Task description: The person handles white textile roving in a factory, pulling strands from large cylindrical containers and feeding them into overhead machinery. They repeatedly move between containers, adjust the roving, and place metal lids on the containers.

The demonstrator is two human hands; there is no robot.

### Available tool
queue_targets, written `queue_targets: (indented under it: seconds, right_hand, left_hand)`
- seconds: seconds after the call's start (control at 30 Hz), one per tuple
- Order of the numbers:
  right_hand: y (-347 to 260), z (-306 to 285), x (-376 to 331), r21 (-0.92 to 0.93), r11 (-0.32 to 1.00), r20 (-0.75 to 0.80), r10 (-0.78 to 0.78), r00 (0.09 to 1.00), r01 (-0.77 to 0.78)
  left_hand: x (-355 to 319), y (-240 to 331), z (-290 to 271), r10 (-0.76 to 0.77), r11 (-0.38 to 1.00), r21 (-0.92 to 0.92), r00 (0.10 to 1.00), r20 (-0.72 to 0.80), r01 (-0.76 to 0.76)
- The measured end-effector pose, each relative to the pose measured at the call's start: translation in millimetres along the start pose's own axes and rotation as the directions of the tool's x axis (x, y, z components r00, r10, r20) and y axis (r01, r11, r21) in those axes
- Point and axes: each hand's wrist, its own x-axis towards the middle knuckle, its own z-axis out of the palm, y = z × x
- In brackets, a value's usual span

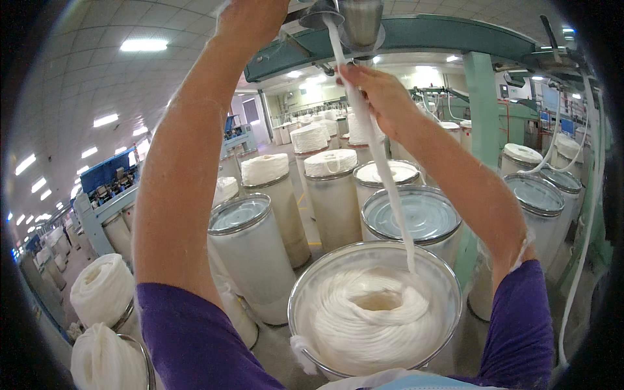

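Note:
A thick white fibre sliver (377, 146) hangs from a round metal guide (320, 18) at the top. It runs down into the open can (298, 292) in front of me, where more sliver lies coiled (374, 331) in rings around a central hole. My right hand (383, 94) is raised with fingers closed on the upper part of the hanging sliver. My left hand (250, 19) reaches up beside the metal guide; its fingers are cut off by the upper edge. A metal cylinder (361, 25) stands just right of the guide.
A green machine beam (429, 34) crosses overhead, with a pale green post (481, 110) on the right. Lidded cans (240, 214) and cans heaped with sliver (331, 162) stand behind. Coiled sliver (101, 289) sits at lower left. Another strand (585, 247) hangs far right.

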Motion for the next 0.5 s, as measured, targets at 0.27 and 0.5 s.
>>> queue_targets:
  seconds: [0.27, 0.5]
  right_hand:
    - [-38, 43, 60, 0.241, 0.946, -0.188, -0.171, 0.967, 0.215]
    - [-29, 39, 83, 0.246, 0.949, -0.227, -0.142, 0.964, 0.198]
  left_hand:
    - [33, -36, 16, -0.282, 0.947, 0.182, 0.956, 0.077, 0.265]
    - [-8, -88, 9, -0.298, 0.943, -0.105, 0.942, 0.151, 0.315]
